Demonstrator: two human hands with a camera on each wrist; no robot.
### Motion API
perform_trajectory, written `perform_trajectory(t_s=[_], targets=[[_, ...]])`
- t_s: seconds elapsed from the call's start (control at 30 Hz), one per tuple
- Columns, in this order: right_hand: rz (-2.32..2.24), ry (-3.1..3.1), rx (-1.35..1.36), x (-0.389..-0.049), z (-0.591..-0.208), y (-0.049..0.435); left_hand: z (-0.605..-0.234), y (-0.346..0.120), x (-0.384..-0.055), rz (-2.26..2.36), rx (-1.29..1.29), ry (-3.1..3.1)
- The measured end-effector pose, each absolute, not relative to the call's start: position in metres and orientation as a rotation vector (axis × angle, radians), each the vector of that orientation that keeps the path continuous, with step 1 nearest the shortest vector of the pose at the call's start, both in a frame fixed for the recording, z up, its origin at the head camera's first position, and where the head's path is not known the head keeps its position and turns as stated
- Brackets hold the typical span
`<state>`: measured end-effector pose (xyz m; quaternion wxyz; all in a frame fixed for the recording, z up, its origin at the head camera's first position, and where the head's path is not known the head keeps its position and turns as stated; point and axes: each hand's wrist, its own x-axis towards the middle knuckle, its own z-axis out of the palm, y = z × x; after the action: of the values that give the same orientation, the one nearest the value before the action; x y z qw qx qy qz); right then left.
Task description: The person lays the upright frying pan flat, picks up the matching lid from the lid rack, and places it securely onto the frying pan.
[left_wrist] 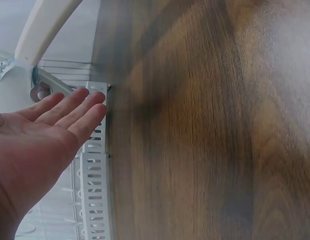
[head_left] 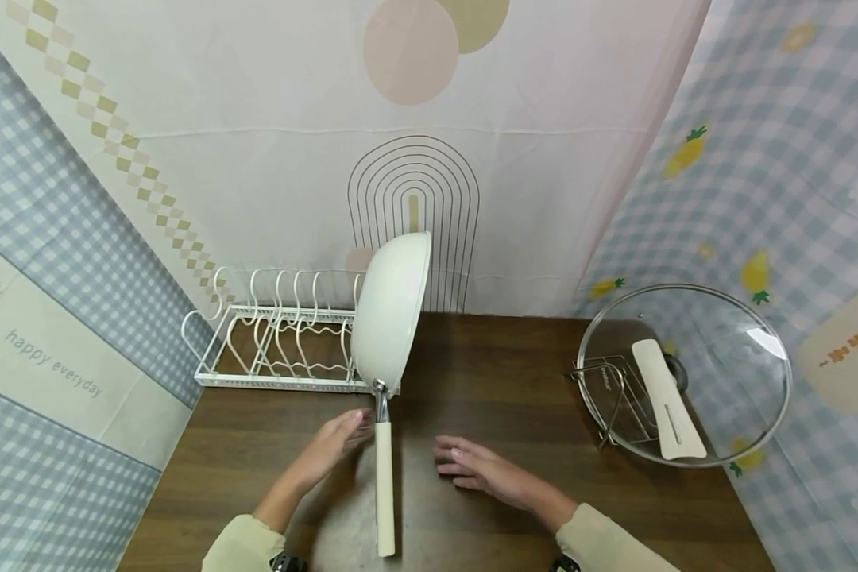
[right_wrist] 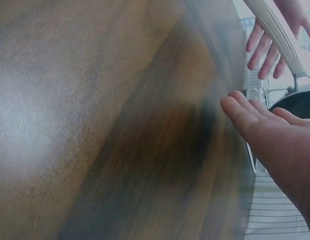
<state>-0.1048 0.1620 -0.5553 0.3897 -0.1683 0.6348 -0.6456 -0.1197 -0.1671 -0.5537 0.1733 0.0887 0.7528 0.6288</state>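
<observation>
A: Count what is pictured?

B: Two hands, a left hand point(head_left: 332, 441) and a right hand point(head_left: 486, 470). One white pan point(head_left: 389, 310) with one pale handle point(head_left: 385, 492), one white rack point(head_left: 286, 384), one glass lid point(head_left: 729, 381), one small wire stand point(head_left: 622, 391) and one white utensil point(head_left: 661, 389), all at a brown desk point(head_left: 500, 381).

A: Where is the pan?

B: On its side at the right end of the rack, near the far edge of the desk. Its bowl opens to the right; its handle points toward the near edge.

A: And the hands?

B: The left hand is just left of the handle, its fingers straight and close together; whether it touches the pan, I cannot tell. The right hand, fingers loosely extended and slightly spread, is held apart on the other side.

A: What blocks the view?

B: The pan covers part of the rack's right end, whose hoops overlap too much for a sure count. By the desk's right edge, the lid leans tilted at the wire stand, and the utensil, slanting, hides part of a dark knob point(head_left: 678, 372).

A: The backdrop?

B: A printed cloth point(head_left: 257, 183) rises behind the far edge.
</observation>
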Motion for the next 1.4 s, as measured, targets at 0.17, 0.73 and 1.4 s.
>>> perform_trajectory(t_s=[0.17,0.73,1.4], targets=[[-1.642,1.564,-0.412,-0.104,-0.558,0.159,-0.555,-0.162,-0.122,1.811,0.219,2.091],[-1.628,1.428,-0.339,-0.099,-0.565,0.142,-0.553,-0.144,-0.124,1.956,0.108,1.795],[-1.622,1.267,-0.330,-0.091,-0.573,0.124,-0.554,-0.138,-0.121,2.025,0.098,1.595]])
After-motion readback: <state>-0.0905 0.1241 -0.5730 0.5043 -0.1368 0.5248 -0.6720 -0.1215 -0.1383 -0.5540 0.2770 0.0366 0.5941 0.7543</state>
